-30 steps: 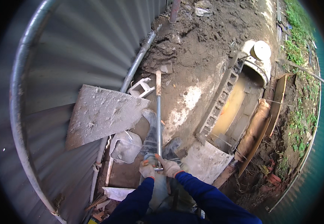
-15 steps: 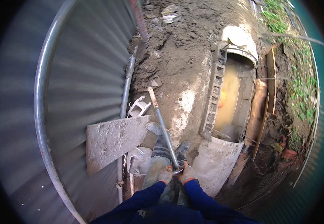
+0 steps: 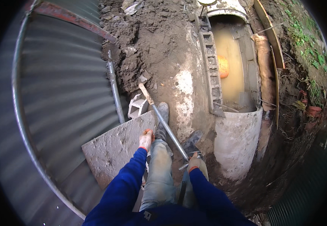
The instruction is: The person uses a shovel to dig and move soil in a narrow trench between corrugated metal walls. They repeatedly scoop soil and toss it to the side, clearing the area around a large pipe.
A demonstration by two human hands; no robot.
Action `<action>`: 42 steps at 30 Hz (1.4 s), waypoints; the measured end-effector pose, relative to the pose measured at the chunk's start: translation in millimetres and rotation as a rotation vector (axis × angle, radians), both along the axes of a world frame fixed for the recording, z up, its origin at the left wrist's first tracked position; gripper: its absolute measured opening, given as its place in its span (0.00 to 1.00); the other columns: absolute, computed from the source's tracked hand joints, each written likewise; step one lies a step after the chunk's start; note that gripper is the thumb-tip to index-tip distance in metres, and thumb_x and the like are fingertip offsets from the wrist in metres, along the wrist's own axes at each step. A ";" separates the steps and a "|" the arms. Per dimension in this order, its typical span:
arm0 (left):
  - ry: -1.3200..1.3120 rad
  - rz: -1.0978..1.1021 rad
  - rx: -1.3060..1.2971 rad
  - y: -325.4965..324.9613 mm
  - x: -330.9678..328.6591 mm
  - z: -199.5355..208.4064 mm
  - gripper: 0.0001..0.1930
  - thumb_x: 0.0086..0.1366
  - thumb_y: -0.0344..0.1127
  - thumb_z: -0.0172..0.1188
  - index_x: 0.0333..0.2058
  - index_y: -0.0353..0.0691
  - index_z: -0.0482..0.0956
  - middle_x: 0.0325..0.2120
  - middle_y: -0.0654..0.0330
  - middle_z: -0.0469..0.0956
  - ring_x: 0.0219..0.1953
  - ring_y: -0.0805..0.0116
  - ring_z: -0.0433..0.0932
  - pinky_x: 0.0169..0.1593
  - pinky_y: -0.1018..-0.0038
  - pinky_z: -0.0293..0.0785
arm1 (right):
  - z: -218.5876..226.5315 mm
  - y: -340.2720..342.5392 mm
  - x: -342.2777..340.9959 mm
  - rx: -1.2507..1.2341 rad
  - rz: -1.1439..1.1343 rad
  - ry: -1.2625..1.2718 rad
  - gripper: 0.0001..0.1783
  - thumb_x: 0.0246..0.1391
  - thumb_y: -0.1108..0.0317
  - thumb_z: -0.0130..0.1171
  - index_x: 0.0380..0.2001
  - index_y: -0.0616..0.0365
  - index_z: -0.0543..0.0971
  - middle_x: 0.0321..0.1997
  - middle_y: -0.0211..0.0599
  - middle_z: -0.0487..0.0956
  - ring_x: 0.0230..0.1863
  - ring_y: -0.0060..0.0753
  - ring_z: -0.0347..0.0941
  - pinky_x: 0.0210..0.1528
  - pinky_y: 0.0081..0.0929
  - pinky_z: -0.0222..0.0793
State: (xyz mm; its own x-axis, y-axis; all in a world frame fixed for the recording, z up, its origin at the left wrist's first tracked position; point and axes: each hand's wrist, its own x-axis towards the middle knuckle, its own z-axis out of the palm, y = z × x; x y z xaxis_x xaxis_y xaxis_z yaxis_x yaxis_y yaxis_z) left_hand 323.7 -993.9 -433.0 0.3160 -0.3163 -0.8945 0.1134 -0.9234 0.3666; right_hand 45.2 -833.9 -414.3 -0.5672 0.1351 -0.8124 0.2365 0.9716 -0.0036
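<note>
Two hands | right hand (image 3: 194, 162) wraps the long tool's (image 3: 163, 119) near end | tool slants away up-left into dirt | left hand (image 3: 146, 138) nearer its middle, off it, grip unclear

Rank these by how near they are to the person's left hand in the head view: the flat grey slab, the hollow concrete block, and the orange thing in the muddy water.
From the left hand:
1. Flat grey slab: the hand rests at its right edge.
2. Hollow concrete block: just above the hand, beside the pipe.
3. Orange thing: far up and right, in the muddy water.

left hand (image 3: 145, 139) open, right hand (image 3: 193, 162) in closed grip
</note>
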 end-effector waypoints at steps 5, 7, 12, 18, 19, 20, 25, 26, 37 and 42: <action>0.098 -0.150 0.261 -97.4 -5.9 -98.1 0.28 0.67 0.57 0.65 0.59 0.52 0.72 0.31 0.65 0.71 0.29 0.68 0.73 0.32 0.66 0.76 | -3.2 0.1 9.8 -0.100 -0.092 0.157 0.36 0.69 0.42 0.56 0.51 0.75 0.76 0.42 0.56 0.84 0.40 0.47 0.84 0.41 0.40 0.78; 0.032 -0.116 0.233 -128.0 -8.1 -139.8 0.34 0.62 0.61 0.67 0.59 0.47 0.73 0.37 0.60 0.76 0.36 0.64 0.76 0.33 0.58 0.79 | -7.2 1.2 17.6 -0.097 0.010 0.301 0.31 0.70 0.48 0.58 0.49 0.75 0.75 0.42 0.54 0.83 0.39 0.44 0.84 0.37 0.39 0.78; 0.061 0.070 0.287 -162.2 18.7 -225.2 0.28 0.63 0.57 0.69 0.53 0.45 0.76 0.41 0.56 0.77 0.40 0.57 0.78 0.43 0.46 0.79 | -24.0 3.0 39.4 -0.097 -0.404 0.307 0.23 0.68 0.53 0.62 0.43 0.68 0.79 0.33 0.39 0.80 0.29 0.31 0.76 0.31 0.31 0.74; 0.254 0.287 0.171 -148.8 30.3 -259.9 0.13 0.70 0.46 0.66 0.42 0.48 0.75 0.23 0.61 0.73 0.23 0.61 0.73 0.32 0.51 0.77 | -46.6 6.5 57.3 0.134 -0.551 0.343 0.25 0.66 0.53 0.65 0.38 0.71 0.81 0.26 0.36 0.79 0.24 0.31 0.74 0.26 0.31 0.71; 0.274 0.352 0.203 -147.7 28.2 -259.6 0.11 0.70 0.44 0.65 0.41 0.47 0.74 0.21 0.62 0.73 0.20 0.61 0.72 0.30 0.53 0.77 | -49.2 7.1 58.5 0.108 -0.550 0.354 0.25 0.66 0.52 0.65 0.37 0.72 0.81 0.25 0.36 0.78 0.24 0.32 0.74 0.26 0.32 0.71; 0.248 0.304 0.172 -147.0 26.8 -257.9 0.09 0.72 0.40 0.62 0.41 0.44 0.74 0.21 0.62 0.72 0.19 0.62 0.72 0.27 0.58 0.78 | -50.7 8.5 59.2 0.066 -0.560 0.392 0.26 0.66 0.52 0.65 0.37 0.73 0.81 0.24 0.37 0.78 0.23 0.33 0.74 0.25 0.32 0.71; 0.195 0.182 0.156 -141.3 6.6 -246.2 0.05 0.74 0.35 0.54 0.38 0.42 0.74 0.18 0.60 0.70 0.18 0.62 0.72 0.26 0.61 0.77 | -46.3 24.5 41.7 -0.060 -0.402 0.408 0.25 0.67 0.53 0.64 0.39 0.73 0.80 0.28 0.41 0.80 0.24 0.34 0.76 0.26 0.34 0.71; 0.225 0.198 0.174 -136.0 1.4 -241.6 0.05 0.73 0.35 0.54 0.38 0.42 0.74 0.18 0.60 0.70 0.18 0.62 0.72 0.26 0.61 0.77 | -40.9 30.1 34.8 0.001 -0.381 0.386 0.25 0.67 0.54 0.64 0.40 0.73 0.80 0.30 0.42 0.80 0.25 0.34 0.76 0.26 0.34 0.71; 0.334 0.209 0.272 -68.4 -94.2 -160.5 0.10 0.72 0.35 0.58 0.28 0.45 0.73 0.16 0.62 0.69 0.15 0.64 0.70 0.26 0.60 0.76 | 82.2 78.1 -15.5 0.075 -0.502 0.625 0.20 0.66 0.61 0.64 0.42 0.75 0.79 0.30 0.46 0.81 0.25 0.38 0.76 0.28 0.38 0.70; 0.418 0.172 0.246 -22.9 -137.3 -97.1 0.07 0.73 0.33 0.58 0.33 0.43 0.73 0.17 0.62 0.69 0.18 0.64 0.70 0.29 0.59 0.76 | 137.3 142.8 -46.1 0.033 -0.324 0.766 0.18 0.62 0.64 0.64 0.33 0.75 0.80 0.25 0.46 0.80 0.25 0.40 0.74 0.30 0.43 0.68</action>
State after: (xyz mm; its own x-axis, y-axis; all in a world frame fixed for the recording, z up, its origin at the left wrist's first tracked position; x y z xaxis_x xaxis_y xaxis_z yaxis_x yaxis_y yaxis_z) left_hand 186.4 -1016.8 -530.1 -0.0558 -0.0553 -0.9969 0.3620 -0.9317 0.0314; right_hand -0.9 -691.1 -277.0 -0.8904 0.4038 -0.2103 0.4482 0.8584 -0.2494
